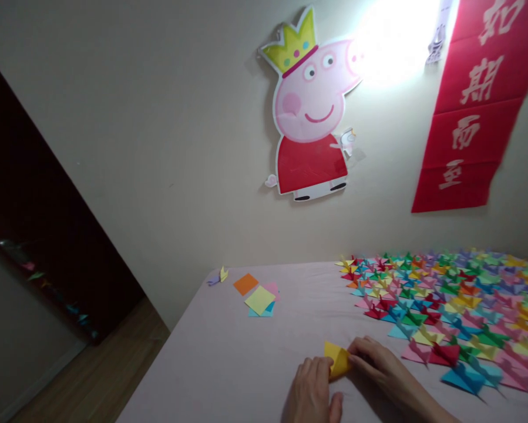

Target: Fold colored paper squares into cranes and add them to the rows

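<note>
A yellow sheet of origami paper (339, 359), partly folded, lies on the pale pink tabletop between my hands, low in the head view. My left hand (311, 388) rests on the table, its fingers together and holding the paper's left side. From the right, my right hand (373, 361) pinches the paper's right edge between thumb and fingers. Part of the folded edge is hidden behind the fingers. The nearest finished pieces are a blue paper crane (463, 377) and a red paper crane (444, 353), right of my right hand.
Many colourful paper cranes (466, 302) crowd the table's right side. Loose square sheets lie at the back left: orange (246, 284), pale yellow (260, 301), pink and blue. Two small folded pieces (219, 276) sit at the far left corner. A wall (180, 147) rises behind the table.
</note>
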Demonstrator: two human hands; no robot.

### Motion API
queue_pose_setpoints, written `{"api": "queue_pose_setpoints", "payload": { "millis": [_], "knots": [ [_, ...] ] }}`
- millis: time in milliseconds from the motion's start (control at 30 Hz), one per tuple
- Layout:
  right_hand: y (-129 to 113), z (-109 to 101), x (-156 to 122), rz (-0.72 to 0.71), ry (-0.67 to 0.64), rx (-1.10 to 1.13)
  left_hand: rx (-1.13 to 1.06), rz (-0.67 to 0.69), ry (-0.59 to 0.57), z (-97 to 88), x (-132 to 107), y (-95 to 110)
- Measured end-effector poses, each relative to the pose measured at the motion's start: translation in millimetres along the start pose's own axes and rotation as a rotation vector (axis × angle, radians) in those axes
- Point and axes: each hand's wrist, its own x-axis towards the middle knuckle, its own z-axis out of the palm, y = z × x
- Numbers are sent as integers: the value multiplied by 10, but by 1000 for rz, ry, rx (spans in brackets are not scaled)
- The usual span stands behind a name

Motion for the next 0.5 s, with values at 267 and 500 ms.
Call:
{"api": "queue_pose_setpoints", "payload": {
  "millis": [267,500],
  "knots": [
    [-32,148,126,53,40,-81,64,-44,73,426,-42,-158],
    [-37,190,161,50,15,-131,186,11,135,613,-18,-334]
  ]
}}
